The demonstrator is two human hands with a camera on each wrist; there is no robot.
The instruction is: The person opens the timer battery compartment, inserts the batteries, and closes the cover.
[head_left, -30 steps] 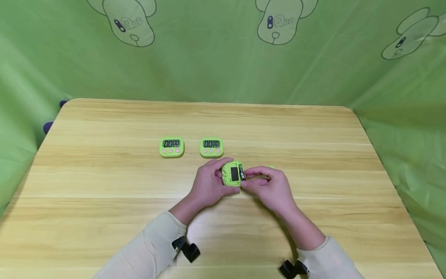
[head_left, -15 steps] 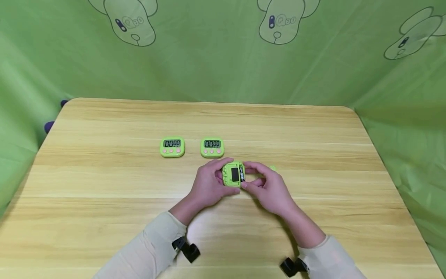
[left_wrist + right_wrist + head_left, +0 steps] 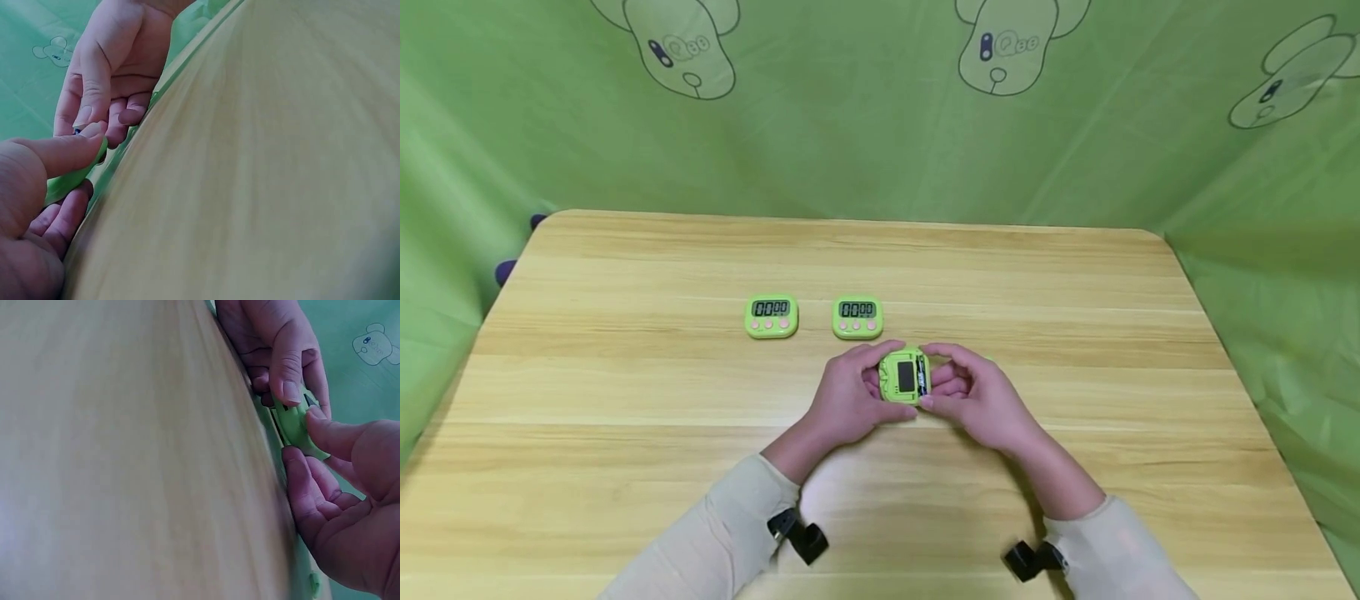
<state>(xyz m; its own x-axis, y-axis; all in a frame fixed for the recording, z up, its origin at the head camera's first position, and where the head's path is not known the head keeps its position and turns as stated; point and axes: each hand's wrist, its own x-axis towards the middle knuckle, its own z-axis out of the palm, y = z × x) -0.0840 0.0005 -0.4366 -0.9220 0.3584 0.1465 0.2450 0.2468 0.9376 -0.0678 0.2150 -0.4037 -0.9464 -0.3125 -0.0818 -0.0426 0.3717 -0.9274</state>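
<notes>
Face down, a green digital timer (image 3: pixel 898 377) is held between both hands above the wooden table, its back with a dark rectangle turned up. A small black-and-white battery (image 3: pixel 922 375) lies along the right side of that back, in its slot. My left hand (image 3: pixel 852 395) grips the timer's left side, thumb on the near edge and fingers on the far edge. My right hand (image 3: pixel 987 402) holds the right side, its index finger at the far corner and its thumb at the battery's near end. In the right wrist view, the timer (image 3: pixel 294 428) shows edge-on between the hands.
Two matching green timers, a left one (image 3: pixel 771 317) and a right one (image 3: pixel 857 317), lie face up beyond the hands, displays reading 00:00. A small green piece (image 3: pixel 314 584) lies on the table (image 3: pixel 662 375) by the right hand, mostly hidden in the head view. Green curtains surround the table.
The battery has gone from slanted at the timer's right edge to lying straight in the slot. My right index finger has moved to the far corner. The left hand keeps its grip.
</notes>
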